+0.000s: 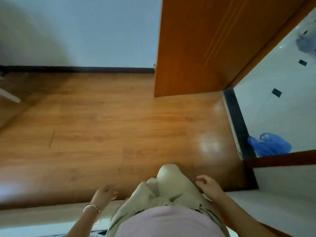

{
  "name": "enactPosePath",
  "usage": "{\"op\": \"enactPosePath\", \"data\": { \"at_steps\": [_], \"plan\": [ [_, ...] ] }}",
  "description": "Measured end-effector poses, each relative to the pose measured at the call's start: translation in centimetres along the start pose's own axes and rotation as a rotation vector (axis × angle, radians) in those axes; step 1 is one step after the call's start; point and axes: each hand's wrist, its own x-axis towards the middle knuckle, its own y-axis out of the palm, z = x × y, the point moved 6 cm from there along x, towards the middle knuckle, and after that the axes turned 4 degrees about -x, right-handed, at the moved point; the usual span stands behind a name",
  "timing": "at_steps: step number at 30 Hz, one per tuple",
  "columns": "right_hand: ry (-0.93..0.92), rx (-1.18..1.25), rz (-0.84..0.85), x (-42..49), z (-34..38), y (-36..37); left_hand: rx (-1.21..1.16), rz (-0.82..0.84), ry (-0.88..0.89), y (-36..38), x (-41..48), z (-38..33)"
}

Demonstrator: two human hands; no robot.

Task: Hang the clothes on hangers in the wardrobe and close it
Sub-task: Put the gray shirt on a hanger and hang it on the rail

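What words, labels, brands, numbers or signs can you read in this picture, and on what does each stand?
None: no text can be read anywhere in this view.
The door, wall, floor and blue bag show no print.
The dark squares on the pale tiles are plain marks, not signs.

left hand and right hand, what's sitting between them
The person's beige cloth trouser leg, knee forward, fills the gap between the left hand and right hand; the head view shows it.
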Motion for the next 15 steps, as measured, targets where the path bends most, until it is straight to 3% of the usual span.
{"op": "enactPosePath", "data": {
  "at_steps": [2, 5, 11, 15],
  "plan": [
    [-0.025, -0.084, 0.049, 2.0, 2.8, -0.7, -0.039, 0.091, -0.273, 0.4, 0.6, 2.6],
    [-0.003, -0.164, 0.122, 5.3, 6.7, -1.5, -0.108, 0.078, -0.513, -0.6, 0.8, 3.5],
    [-0.098, -0.350, 0.154, 13.3, 20.2, -4.6, -0.392, -0.163, -0.745, -2.1, 3.7, 2.6],
    [-0.156, -0.538, 0.188, 18.2, 30.0, -5.5, -0.615, -0.342, -0.730, -4.1, 6.0, -2.1]
  ]
}}
